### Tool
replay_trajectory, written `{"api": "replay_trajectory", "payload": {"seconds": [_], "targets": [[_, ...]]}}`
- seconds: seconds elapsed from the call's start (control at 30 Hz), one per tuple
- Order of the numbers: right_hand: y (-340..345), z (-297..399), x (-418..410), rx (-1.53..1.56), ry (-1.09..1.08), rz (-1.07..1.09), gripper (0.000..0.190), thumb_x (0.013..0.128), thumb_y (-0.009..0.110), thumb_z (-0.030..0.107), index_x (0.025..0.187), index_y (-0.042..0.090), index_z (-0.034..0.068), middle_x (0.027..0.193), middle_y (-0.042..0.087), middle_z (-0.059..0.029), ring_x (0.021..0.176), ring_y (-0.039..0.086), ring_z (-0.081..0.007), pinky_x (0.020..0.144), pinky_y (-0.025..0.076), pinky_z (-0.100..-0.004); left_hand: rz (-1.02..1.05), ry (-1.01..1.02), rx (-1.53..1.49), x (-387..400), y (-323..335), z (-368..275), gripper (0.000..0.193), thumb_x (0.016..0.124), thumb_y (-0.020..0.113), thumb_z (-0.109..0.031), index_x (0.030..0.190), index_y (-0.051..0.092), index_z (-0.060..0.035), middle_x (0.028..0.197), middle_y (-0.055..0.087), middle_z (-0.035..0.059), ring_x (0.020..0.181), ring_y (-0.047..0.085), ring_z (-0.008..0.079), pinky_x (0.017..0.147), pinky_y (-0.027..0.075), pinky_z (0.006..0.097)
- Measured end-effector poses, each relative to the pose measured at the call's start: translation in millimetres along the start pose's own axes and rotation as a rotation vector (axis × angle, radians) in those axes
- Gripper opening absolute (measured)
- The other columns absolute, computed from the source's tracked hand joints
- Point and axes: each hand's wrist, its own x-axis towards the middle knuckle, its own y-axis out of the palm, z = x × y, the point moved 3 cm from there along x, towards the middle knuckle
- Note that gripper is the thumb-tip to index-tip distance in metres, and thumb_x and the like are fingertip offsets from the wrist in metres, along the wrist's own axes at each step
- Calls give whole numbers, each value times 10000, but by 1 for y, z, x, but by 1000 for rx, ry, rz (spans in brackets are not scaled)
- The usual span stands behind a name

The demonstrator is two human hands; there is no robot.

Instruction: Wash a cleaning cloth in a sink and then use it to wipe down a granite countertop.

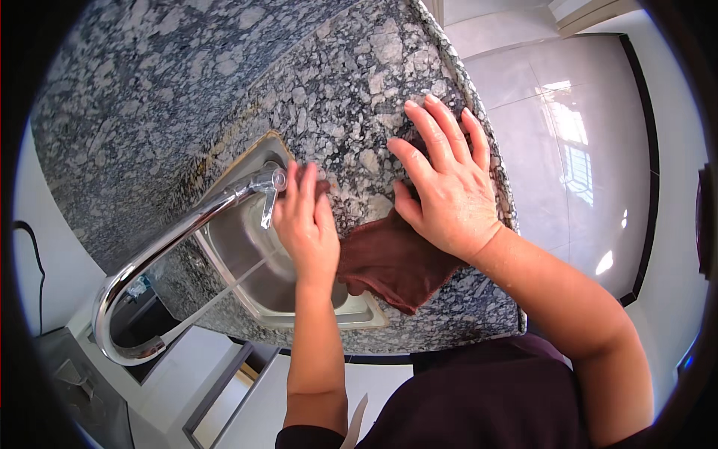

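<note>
A wet brown cloth (pixel 401 261) lies across the granite countertop (pixel 359 95), with part of it over the near rim of the steel sink (pixel 241 252). My right hand (pixel 449 174) is spread with fingers apart above the counter by its front edge, its wrist over the cloth's corner. Beside the chrome faucet's lever, my left hand (pixel 305 224) is raised, slightly blurred; a small dark patch shows behind its fingertips, and whether the hand touches it cannot be told. From the curved chrome faucet (pixel 185 227) a stream of water runs into the sink.
A granite backsplash (pixel 129 112) rises behind the sink. Past the counter's edge lies a grey tiled floor (pixel 544 146). At the lower left are a dark appliance surface (pixel 84 387) and a black cable (pixel 38 264) by the wall.
</note>
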Motion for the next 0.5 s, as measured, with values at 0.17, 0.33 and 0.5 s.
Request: {"api": "replay_trajectory", "payload": {"seconds": [0.17,0.33,0.5], "targets": [[-2,-6,-1,42,-1,-28,434,718,686,183,1136,618,92,1446,424,-161,1416,305,-324,1163,161,-548,-99,68,45,15,11,-1,465,908,523,-71,1373,512,-54,1436,476,208,1321,449,365,1061,331,446],[1,-1,-3,29,-20,-51,429,717,682,186,1129,609,96,1446,427,-157,1415,305,-326,1166,163,-540,-172,54,131,12,16,6,505,899,548,-107,1395,479,-35,1443,443,248,1268,487,394,1029,377,463],[-1,1,-3,-38,-34,-81,438,745,700,211,1163,594,136,1447,421,-114,1419,298,-305,1168,176,-502,-43,54,61,-33,8,-8,520,900,585,-143,1407,490,-77,1496,395,196,998,494,363,943,379,447]]}}
